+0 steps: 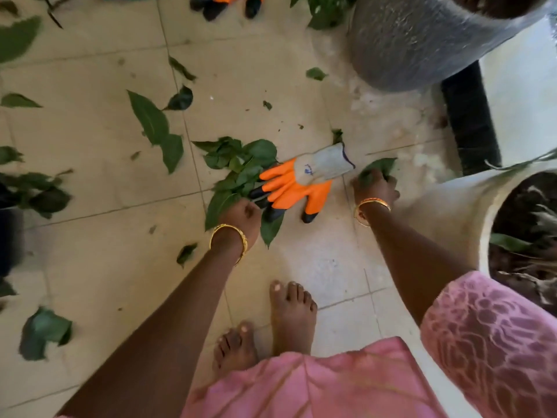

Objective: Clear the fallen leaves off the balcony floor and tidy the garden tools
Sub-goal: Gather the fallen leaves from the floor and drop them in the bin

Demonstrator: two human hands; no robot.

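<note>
An orange and grey garden glove (304, 182) with black claw tips lies on the tiled floor, partly over a heap of green leaves (238, 164). My left hand (242, 215) grips leaves at the near edge of that heap, just left of the glove's fingertips. To the glove's right, my right hand (375, 188) is curled around a small bunch of leaves (376, 170). More loose leaves (153, 125) are scattered over the tiles on the left. A second orange glove (229, 4) shows at the top edge.
A large grey pot (422, 46) stands at the upper right and a pale planter (470, 212) with dry soil at the right. My bare feet (292, 318) are close behind the glove. A dark container (9, 236) sits at the left edge.
</note>
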